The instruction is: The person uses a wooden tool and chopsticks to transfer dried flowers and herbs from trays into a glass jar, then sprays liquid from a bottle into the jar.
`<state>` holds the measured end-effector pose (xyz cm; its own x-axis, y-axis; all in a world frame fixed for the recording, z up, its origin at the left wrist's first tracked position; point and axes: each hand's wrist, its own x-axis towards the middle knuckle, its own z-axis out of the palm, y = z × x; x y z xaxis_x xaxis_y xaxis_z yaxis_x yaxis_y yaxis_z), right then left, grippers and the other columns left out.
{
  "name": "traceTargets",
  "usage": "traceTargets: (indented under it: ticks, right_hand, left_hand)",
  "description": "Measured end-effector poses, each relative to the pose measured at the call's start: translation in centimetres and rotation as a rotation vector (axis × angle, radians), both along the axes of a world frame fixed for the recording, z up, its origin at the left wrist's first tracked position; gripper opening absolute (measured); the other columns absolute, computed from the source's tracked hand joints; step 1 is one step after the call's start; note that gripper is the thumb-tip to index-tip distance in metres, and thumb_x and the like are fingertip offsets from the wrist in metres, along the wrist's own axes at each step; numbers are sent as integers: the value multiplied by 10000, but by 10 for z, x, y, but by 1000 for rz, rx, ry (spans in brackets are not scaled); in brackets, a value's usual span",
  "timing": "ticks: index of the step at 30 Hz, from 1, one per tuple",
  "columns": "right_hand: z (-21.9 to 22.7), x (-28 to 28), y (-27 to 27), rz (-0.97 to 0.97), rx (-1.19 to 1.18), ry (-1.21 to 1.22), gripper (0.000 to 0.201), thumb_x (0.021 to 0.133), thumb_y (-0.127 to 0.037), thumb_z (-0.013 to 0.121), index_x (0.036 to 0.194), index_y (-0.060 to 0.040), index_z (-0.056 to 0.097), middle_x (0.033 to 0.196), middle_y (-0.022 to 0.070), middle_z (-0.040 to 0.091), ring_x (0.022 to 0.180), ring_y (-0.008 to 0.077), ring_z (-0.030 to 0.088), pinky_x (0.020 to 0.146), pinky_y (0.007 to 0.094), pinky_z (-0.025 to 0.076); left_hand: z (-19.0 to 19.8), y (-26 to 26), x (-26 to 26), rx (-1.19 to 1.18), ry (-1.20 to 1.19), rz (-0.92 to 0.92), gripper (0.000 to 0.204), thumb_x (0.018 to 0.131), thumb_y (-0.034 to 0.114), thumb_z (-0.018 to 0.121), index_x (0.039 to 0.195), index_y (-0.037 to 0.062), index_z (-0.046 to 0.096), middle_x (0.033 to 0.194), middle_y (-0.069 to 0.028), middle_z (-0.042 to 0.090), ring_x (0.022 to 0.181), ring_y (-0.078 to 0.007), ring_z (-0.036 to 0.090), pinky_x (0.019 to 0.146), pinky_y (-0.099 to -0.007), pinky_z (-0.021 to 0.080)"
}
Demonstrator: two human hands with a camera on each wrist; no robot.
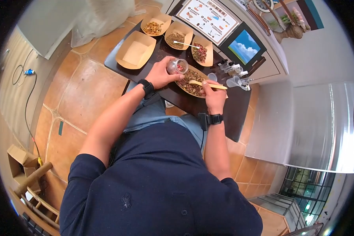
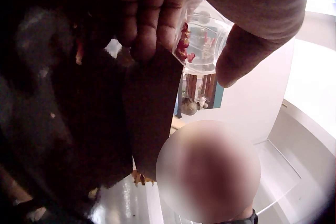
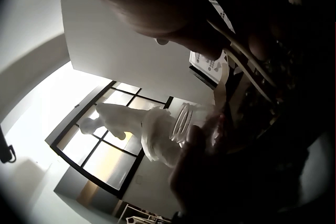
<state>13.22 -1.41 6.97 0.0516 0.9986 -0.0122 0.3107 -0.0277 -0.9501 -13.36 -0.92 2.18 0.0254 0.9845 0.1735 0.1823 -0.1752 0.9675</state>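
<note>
My left hand (image 1: pixel 160 74) grips a small clear jar (image 1: pixel 179 66), tilted over the near paper tray (image 1: pixel 183 90). Red petals (image 2: pixel 183 43) show inside the jar in the left wrist view, with the thumb on one side and fingers on the other. In that tray lies a heap of mixed dried herbs (image 1: pixel 193 89). My right hand (image 1: pixel 215 98) pinches pale wooden tongs (image 1: pixel 218 86), whose tips reach into the herbs. Two thin prongs of the tongs show in the dark right wrist view, above the jar's threaded neck (image 3: pixel 181 124).
Farther back stand paper trays of orange dried petals (image 1: pixel 152 28), brown bits (image 1: pixel 175 38) and red-green flowers (image 1: pixel 200 53). A white stick (image 1: pixel 187 45) lies across two of them. A wide paper tray (image 1: pixel 135 51) is at left; small bottles (image 1: pixel 235 70) and a tablet (image 1: pixel 244 46) are at right.
</note>
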Motion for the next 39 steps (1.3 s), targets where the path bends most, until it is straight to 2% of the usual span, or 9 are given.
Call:
traceTargets:
  ticks: [2, 8, 11, 15, 20, 21, 28, 32, 39]
  right_hand:
    - [0, 7, 0, -72, 117, 20, 199, 999, -171, 811, 1086, 7, 784, 820, 58, 754, 680, 117, 714, 622, 276, 569]
    - [7, 11, -4, -28, 95, -36, 202, 999, -166, 806, 1084, 16, 781, 818, 50, 753, 697, 110, 710, 636, 271, 569]
    - [14, 14, -8, -175, 234, -46, 216, 993, -182, 815, 1067, 19, 786, 833, 53, 769, 699, 107, 727, 628, 279, 569]
    - [12, 28, -5, -189, 261, -86, 219, 997, -206, 814, 1080, -4, 795, 840, 54, 780, 683, 114, 739, 615, 275, 573]
    - [15, 32, -8, -205, 218, 18, 242, 997, -227, 814, 1085, -3, 794, 844, 58, 788, 680, 120, 749, 624, 282, 587]
    - [17, 32, -9, -202, 219, -5, 247, 996, -233, 816, 1073, 0, 792, 849, 64, 792, 682, 125, 753, 628, 286, 591]
    - [15, 29, -9, -174, 238, -32, 192, 983, -178, 793, 1033, 7, 787, 815, 79, 791, 668, 133, 755, 616, 296, 591]
    - [-13, 31, 1, -155, 176, 106, 206, 975, -185, 797, 1027, 14, 787, 752, 89, 773, 627, 130, 737, 584, 294, 575]
    - [-13, 28, 1, -193, 177, 97, 232, 984, -219, 788, 998, 12, 798, 674, 71, 745, 591, 133, 724, 550, 297, 557]
  left_hand:
    - [0, 1, -2, 2, 14, 4, 820, 796, 419, 955, 1415, 12, 603, 1169, -164, 779, 1049, -223, 752, 938, -379, 593]
    - [-4, 3, 1, 12, 8, -13, 810, 793, 423, 953, 1410, 21, 614, 1159, -148, 788, 1044, -222, 755, 946, -379, 592]
    - [-1, 2, 1, 3, 6, 2, 787, 795, 381, 959, 1405, 18, 619, 1185, -144, 787, 1057, -212, 753, 970, -381, 588]
    - [-7, 6, 4, 46, 41, -12, 753, 818, 336, 952, 1403, 0, 616, 1201, -131, 779, 1057, -194, 747, 967, -368, 587]
    - [-19, 13, 4, 49, -83, -31, 673, 873, 247, 917, 1398, -29, 600, 1228, -98, 746, 1093, -155, 722, 960, -327, 586]
    - [-21, 14, 5, 70, -116, -10, 747, 810, 346, 948, 1390, -3, 633, 1196, -140, 780, 1085, -196, 745, 969, -360, 590]
    - [-22, 14, 4, 68, -108, -29, 721, 826, 333, 939, 1374, -24, 635, 1197, -131, 775, 1060, -173, 739, 953, -346, 588]
    - [-21, 14, 5, 32, -171, -57, 693, 835, 292, 937, 1372, -19, 631, 1184, -110, 769, 1053, -146, 731, 942, -324, 592]
    - [-26, 16, 3, 41, -119, -74, 636, 892, 184, 904, 1401, -5, 572, 1219, -105, 748, 1068, -162, 741, 929, -312, 600]
